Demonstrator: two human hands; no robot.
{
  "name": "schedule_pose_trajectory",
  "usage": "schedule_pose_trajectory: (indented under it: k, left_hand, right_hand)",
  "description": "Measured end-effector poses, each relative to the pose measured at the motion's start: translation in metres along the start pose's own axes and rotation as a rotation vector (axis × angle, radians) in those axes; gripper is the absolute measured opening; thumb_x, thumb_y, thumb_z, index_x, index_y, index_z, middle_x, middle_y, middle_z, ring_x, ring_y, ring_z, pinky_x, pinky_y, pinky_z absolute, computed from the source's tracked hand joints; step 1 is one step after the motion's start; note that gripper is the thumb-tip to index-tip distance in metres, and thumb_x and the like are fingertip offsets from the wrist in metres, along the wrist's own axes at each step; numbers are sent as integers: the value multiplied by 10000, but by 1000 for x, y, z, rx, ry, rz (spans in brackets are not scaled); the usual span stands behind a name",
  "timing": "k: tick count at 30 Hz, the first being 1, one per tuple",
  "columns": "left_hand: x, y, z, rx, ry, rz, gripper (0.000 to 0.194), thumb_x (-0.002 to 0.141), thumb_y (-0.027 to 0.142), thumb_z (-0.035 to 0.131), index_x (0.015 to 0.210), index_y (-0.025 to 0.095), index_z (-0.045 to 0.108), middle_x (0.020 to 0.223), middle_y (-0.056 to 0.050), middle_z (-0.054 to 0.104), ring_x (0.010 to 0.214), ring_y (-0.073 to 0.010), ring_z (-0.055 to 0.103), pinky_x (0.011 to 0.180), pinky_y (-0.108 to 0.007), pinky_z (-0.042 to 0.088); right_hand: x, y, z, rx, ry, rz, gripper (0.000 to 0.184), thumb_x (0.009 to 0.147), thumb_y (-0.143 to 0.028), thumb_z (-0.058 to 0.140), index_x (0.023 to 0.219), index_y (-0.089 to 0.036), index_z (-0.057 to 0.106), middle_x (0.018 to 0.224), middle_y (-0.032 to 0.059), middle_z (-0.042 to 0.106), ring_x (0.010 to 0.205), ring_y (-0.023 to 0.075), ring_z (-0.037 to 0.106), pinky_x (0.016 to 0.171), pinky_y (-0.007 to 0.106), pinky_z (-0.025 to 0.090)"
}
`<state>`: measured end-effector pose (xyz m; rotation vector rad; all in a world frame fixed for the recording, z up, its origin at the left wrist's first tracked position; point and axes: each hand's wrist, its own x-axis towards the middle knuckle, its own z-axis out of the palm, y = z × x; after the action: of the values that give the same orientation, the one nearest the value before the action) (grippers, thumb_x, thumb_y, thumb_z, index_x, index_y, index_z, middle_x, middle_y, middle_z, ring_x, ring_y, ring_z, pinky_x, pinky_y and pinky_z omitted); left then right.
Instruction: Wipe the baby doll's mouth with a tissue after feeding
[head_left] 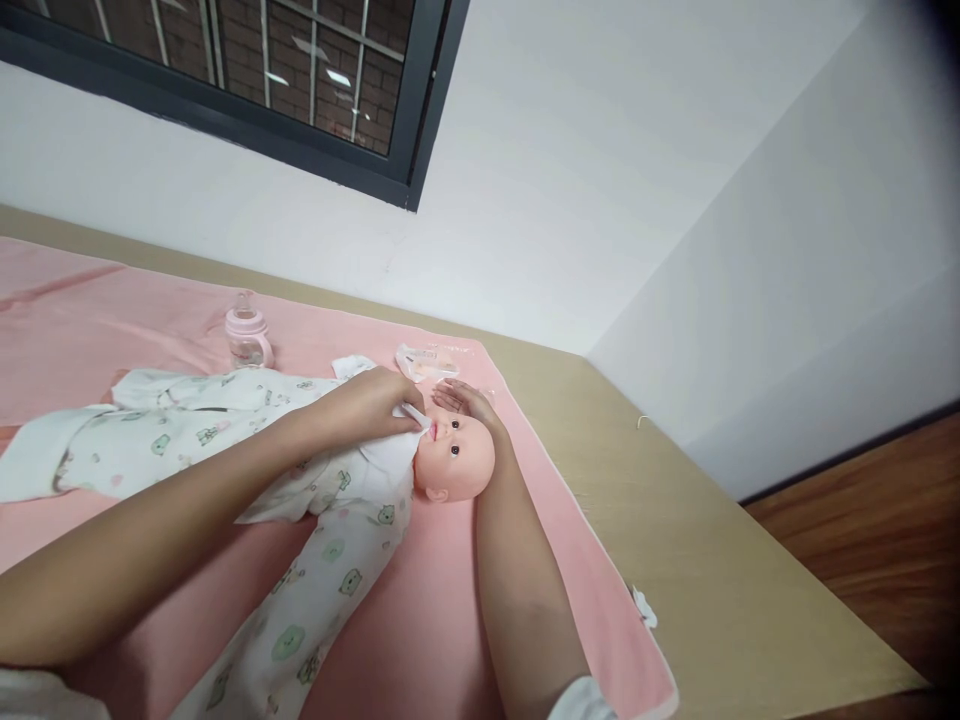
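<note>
If the left hand (381,405) loosens or twists, the slim white piece (415,413) could slip free or skid off the mouth (433,431) of the doll (341,485), since only the thumb and fingertips seem to grip it. The smooth, round head (466,463) might also roll toward six o'clock, because the right hand (472,400) lies along its twelve-o'clock side and no hand braces the near side. The slim white piece sits between the left thumb and fingers, which pinch it, and points toward about four o'clock, its end at or very near the lips; whether it touches cannot be told. The right fingers are extended, gripping nothing that shows, at two o'clock from the left fingertips. The doll lies on the pink blanket (435,600), head toward three o'clock; from that head, a plastic packet (427,361) lies at eleven o'clock and a bottle (247,335) stands at ten.
</note>
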<state>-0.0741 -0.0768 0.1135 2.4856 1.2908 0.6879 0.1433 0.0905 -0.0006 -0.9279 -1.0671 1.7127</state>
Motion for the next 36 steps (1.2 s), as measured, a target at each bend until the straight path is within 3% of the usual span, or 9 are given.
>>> schedule_pose_trajectory:
  k: [13, 24, 29, 36]
  left_hand:
    - [5, 1, 6, -32, 107, 32, 156, 815, 154, 638, 838, 197, 786, 854, -20, 730, 803, -179, 651, 687, -244, 407]
    - [7, 2, 11, -49, 179, 12, 319, 772, 37, 589, 897, 246, 796, 929, -21, 720, 859, -188, 664, 759, -265, 462]
    - [6, 2, 11, -80, 224, -19, 350, 741, 1, 565, 890, 221, 793, 933, -29, 715, 861, -189, 656, 779, -277, 469]
    - [1, 7, 5, -323, 118, 23, 463, 668, -57, 496, 893, 221, 789, 917, -4, 711, 876, -153, 647, 793, -231, 467]
  right_hand:
    - [-5, 0, 2, 7, -11, -25, 232, 674, -264, 784, 829, -223, 617, 911, 22, 722, 1001, 202, 684, 1006, 396, 524]
    - [-13, -6, 10, 6, 6, -7, 192, 687, -218, 756, 804, -228, 604, 812, 16, 707, 929, 186, 691, 1015, 376, 510]
    - [-16, -5, 9, 31, -6, -20, 214, 677, -245, 773, 818, -230, 614, 863, 18, 716, 944, 191, 684, 998, 381, 519]
    - [-13, -6, 8, -3, 1, -7, 209, 691, -250, 765, 817, -229, 600, 850, 25, 712, 955, 196, 689, 1000, 396, 518]
